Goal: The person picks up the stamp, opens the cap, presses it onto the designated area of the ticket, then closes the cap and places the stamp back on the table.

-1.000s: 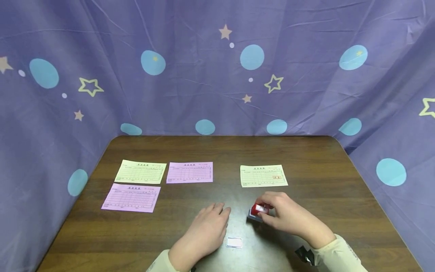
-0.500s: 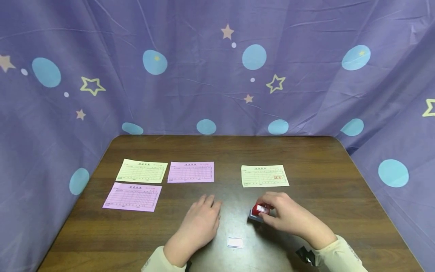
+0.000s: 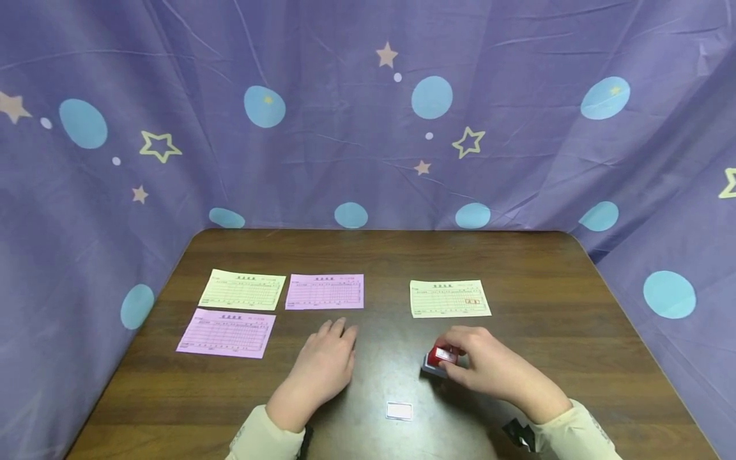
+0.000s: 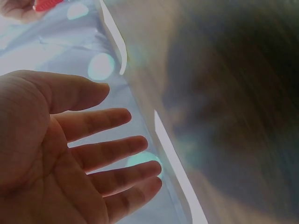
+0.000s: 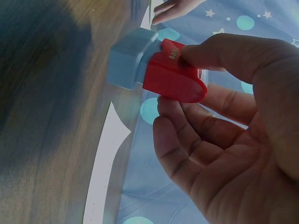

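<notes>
The right hand pinches a red stamp on the near side of a red-marked green slip, the loosely spread, empty left hand nears two pink slips, a white rectangle sits between the hands, print too small to read

Head view: right hand hides part of the red stamp; stamp's top label too small to read; same for print on the pink slips, green slips and the boxed red mark right of centre; can't tell what the white rectangle at lower middle is, nor the black piece lower right; sleeves and tabletop cut by bottom edge; left wrist view: left hand cut off left and bottom, shadow at right blurred; right wrist view: gold lettering unreadable; stamp's end inside the blue-grey base hidden.
</notes>
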`<action>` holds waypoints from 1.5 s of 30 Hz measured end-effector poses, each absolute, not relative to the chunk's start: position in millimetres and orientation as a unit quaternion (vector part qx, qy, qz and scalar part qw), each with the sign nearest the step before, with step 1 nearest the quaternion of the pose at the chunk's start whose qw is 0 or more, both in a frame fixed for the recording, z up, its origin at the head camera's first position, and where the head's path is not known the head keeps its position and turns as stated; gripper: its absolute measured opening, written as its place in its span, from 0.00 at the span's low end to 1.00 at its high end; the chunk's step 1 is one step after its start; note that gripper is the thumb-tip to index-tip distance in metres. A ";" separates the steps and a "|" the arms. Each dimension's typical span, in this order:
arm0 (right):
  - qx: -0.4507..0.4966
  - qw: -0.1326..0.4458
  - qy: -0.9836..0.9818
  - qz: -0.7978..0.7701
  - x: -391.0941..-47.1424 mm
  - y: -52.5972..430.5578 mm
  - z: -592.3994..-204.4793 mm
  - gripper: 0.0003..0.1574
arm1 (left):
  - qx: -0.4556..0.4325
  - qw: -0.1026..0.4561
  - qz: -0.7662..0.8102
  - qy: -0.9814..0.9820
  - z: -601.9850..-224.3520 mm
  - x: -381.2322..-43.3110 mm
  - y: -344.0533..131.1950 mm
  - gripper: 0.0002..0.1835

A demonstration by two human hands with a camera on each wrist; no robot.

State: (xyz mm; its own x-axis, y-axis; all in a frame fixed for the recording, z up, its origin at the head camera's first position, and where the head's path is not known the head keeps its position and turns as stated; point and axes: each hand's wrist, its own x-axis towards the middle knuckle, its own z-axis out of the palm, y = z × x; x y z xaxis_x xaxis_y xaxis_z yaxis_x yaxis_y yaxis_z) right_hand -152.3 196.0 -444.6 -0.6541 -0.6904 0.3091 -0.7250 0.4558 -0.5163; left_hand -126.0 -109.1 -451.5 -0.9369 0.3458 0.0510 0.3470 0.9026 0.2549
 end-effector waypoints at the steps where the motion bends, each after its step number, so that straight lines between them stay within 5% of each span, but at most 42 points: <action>1: 0.415 0.027 -0.853 0.316 -152.3 196.0 -444.7 0.12 | -0.173 -0.002 -0.131 -0.976 -453.1 -127.6 -111.0 0.20; 45: 0.410 0.025 -0.858 0.309 -151.9 196.6 -444.9 0.12 | -0.096 -0.063 -0.088 -0.989 -459.1 -177.7 -173.6 0.22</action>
State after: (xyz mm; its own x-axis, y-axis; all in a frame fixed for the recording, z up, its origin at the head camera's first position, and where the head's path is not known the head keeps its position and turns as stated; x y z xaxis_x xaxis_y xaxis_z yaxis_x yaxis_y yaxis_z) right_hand -151.9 196.6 -444.9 -0.6633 -0.6872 0.2963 -0.7184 0.4737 -0.5095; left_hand -177.7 -173.6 -459.1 -0.9735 0.2015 -0.1081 0.1793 0.9660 0.1862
